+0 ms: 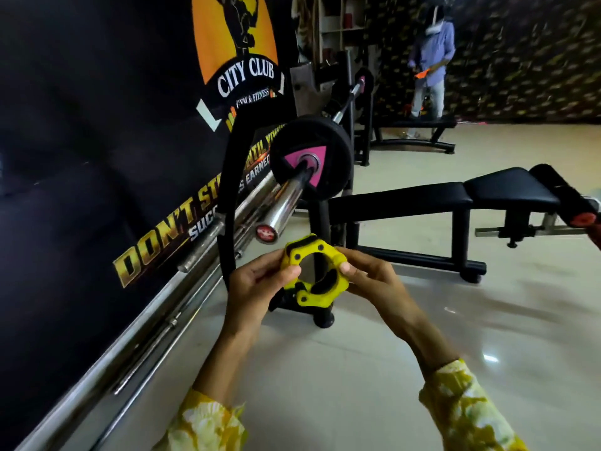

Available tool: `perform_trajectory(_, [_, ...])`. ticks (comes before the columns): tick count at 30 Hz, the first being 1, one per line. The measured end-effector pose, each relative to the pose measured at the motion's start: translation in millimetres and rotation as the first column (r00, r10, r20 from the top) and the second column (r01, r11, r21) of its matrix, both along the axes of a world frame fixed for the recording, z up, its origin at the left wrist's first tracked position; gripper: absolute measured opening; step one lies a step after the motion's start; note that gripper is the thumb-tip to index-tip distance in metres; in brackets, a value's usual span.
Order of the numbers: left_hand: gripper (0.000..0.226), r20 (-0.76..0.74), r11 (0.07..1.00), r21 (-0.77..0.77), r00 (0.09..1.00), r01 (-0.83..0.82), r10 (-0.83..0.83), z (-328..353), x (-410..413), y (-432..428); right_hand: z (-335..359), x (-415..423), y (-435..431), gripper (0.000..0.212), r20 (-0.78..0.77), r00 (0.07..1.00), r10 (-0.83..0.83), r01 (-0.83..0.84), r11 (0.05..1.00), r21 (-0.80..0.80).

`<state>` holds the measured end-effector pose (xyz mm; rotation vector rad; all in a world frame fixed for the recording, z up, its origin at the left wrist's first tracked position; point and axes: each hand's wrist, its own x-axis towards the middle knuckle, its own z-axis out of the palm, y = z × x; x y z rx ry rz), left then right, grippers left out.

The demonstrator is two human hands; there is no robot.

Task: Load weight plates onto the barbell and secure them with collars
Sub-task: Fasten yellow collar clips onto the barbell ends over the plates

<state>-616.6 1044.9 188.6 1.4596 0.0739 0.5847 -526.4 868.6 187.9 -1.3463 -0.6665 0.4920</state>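
Rack: a black steel bench-press rack (227, 177) stands along a dark banner wall and carries the bar across its uprights; a black padded bench (455, 196) lies to its right.
Barbell: a long chrome steel barbell (286, 196) runs away from the camera, up and to the right, with its near sleeve end, capped by a red-and-white disc, pointing down towards the person.
Plate: one round black weight plate with pink triangular inserts (312, 154) already sits on the near sleeve, well up the bar from the cap, leaving bare chrome between the two.
Collar: a yellow plastic clamp collar with black pads (313, 275) hangs in mid-air just below and slightly right of the sleeve end, close to it but apart; its open bore faces the camera rather than squarely down the bar.
Left hand: the left hand (257, 281) pinches the collar's left edge, thumb in front.
Right hand: the right hand (367, 281) grips the right edge with its fingertips; both hands look about equally near the bar end.
Key relation: the sleeve lies up and left of the collar, so the ring probably needs lifting and lining up with the bar's axis before it slides on towards the plate.
Stage: plate apparently loaded on this side, collar not yet fitted.
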Motion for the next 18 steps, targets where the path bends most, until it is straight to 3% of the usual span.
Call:
perform_trajectory(3, [0.036,-0.013,0.994,0.059,0.996,0.087,-0.087,9,-13,38,0,-20,33,0.033,0.042,0.999,-0.023,0.020,0.998,0.063])
perform_trajectory(11, [0.041,-0.025,0.978,0.144,0.988,0.153,-0.151,26,14,119,-5,-46,122,0.037,0.011,0.938,-0.346,0.330,0.905,0.269])
perform_trajectory(18, [0.050,-0.050,0.945,0.190,0.964,0.266,-0.261,16,57,140,-17,-36,146,0.039,-0.042,0.864,-0.502,0.491,0.822,0.290])
